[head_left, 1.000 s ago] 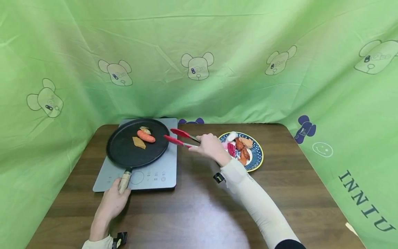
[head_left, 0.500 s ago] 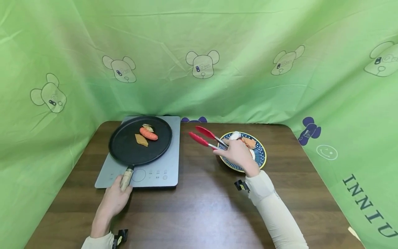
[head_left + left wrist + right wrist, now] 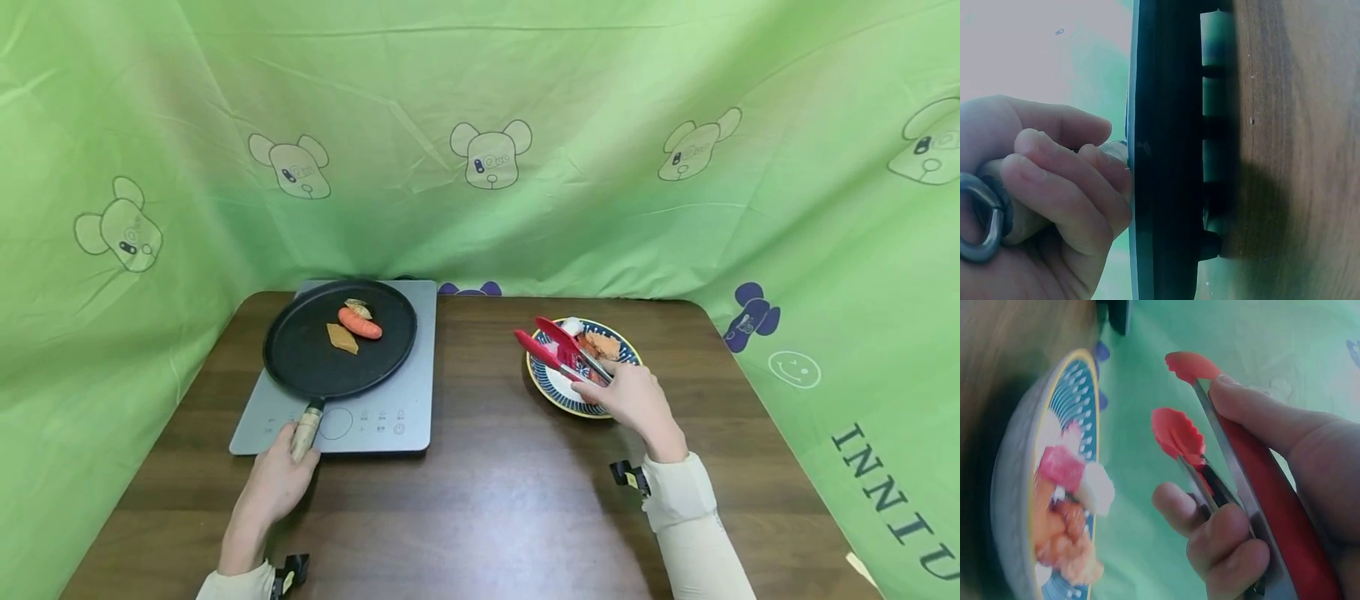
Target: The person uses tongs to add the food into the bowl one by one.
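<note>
My left hand (image 3: pixel 276 479) grips the pale handle (image 3: pixel 305 429) of a flat black pan (image 3: pixel 300 342), its fingers wrapped round the handle in the left wrist view. On the pan lie an orange-red sausage (image 3: pixel 360 323), a tan flat piece (image 3: pixel 342 338) and a small brownish piece (image 3: pixel 357 308). My right hand (image 3: pixel 636 402) holds red-tipped metal tongs (image 3: pixel 551 354) above a blue-patterned bowl (image 3: pixel 550 385). The tongs' tips stand apart with nothing between them. In the bowl are a pink-red piece (image 3: pixel 1062 467), a white piece (image 3: pixel 1096 487) and brown meat-like pieces (image 3: pixel 1072 519).
The pan sits on a grey induction cooktop (image 3: pixel 416 408) at the left of the brown wooden table (image 3: pixel 480 500). A green cloth (image 3: pixel 480 233) with printed bear heads hangs behind and along the sides.
My right hand has carried the tongs rightward from beside the pan to over the bowl. The left hand keeps its grip on the pan handle, and the pan's food lies as before.
</note>
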Tool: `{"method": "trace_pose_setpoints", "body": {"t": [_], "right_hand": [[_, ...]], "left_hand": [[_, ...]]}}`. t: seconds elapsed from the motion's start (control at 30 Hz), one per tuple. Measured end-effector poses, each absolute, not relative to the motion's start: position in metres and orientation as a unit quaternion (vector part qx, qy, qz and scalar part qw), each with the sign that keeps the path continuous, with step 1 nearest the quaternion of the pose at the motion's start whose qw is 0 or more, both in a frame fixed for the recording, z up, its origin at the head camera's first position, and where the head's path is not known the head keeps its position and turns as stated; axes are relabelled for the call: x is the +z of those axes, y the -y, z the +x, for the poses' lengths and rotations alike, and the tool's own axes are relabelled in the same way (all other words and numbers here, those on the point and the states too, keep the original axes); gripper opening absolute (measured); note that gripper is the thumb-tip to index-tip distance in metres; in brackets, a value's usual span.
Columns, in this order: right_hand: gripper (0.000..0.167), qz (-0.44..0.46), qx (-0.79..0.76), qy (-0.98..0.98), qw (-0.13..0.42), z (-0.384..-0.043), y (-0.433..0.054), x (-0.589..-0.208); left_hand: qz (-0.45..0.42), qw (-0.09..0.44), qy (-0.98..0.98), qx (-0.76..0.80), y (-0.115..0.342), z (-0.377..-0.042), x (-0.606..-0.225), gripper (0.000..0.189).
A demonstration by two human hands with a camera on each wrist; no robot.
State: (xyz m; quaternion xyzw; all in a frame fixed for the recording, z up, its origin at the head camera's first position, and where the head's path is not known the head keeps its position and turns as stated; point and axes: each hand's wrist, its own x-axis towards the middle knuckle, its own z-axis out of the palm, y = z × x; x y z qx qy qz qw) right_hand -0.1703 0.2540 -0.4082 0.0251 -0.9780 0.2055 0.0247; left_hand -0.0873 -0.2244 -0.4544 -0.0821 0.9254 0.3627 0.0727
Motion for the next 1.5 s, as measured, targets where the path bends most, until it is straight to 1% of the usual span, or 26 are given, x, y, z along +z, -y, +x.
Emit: {"method": "trace_pose_setpoints", "body": {"t": [0.17,0.23,0.37,0.5,0.57,0.67,0.73,0.83,1.0,1.13,1.27,1.37,1.5], "right_hand": [[0.066,0.011,0.188,0.982,0.015,-0.171,-0.265,-0.409],[0.064,0.006,0.182,0.983,0.01,-0.171,-0.267,-0.41],[0.072,0.0,0.167,0.986,-0.004,-0.168,-0.271,-0.408],[0.084,0.005,0.145,0.989,0.001,-0.164,-0.273,-0.406],[0.081,0.008,0.134,0.991,0.008,-0.162,-0.271,-0.405],[0.068,0.008,0.115,0.993,0.014,-0.159,-0.269,-0.404],[0.062,-0.001,0.106,0.994,0.013,-0.157,-0.268,-0.404],[0.063,-0.015,0.097,0.995,0.013,-0.155,-0.266,-0.404],[0.07,-0.033,0.094,0.995,0.009,-0.151,-0.265,-0.403],[0.068,-0.038,0.102,0.994,-0.006,-0.153,-0.265,-0.403],[0.072,-0.04,0.103,0.994,-0.023,-0.156,-0.266,-0.405],[0.069,-0.04,0.094,0.994,-0.028,-0.156,-0.267,-0.404],[0.062,-0.038,0.084,0.994,-0.058,-0.155,-0.268,-0.4]], "left_hand": [[-0.083,0.066,-0.928,0.358,0.224,-0.087,-0.456,0.055],[-0.083,0.065,-0.928,0.358,0.223,-0.087,-0.456,0.055],[-0.083,0.071,-0.926,0.361,0.223,-0.088,-0.456,0.057],[-0.085,0.07,-0.928,0.356,0.224,-0.089,-0.455,0.059],[-0.086,0.068,-0.929,0.354,0.225,-0.088,-0.455,0.058],[-0.085,0.067,-0.928,0.356,0.225,-0.088,-0.454,0.057],[-0.085,0.068,-0.927,0.359,0.225,-0.088,-0.455,0.057],[-0.085,0.07,-0.926,0.362,0.225,-0.088,-0.455,0.056],[-0.083,0.068,-0.928,0.358,0.224,-0.088,-0.456,0.056],[-0.083,0.069,-0.927,0.358,0.224,-0.089,-0.456,0.056],[-0.083,0.066,-0.928,0.357,0.224,-0.089,-0.456,0.056],[-0.082,0.065,-0.928,0.356,0.224,-0.089,-0.456,0.056],[-0.082,0.065,-0.928,0.358,0.224,-0.089,-0.456,0.056]]}}
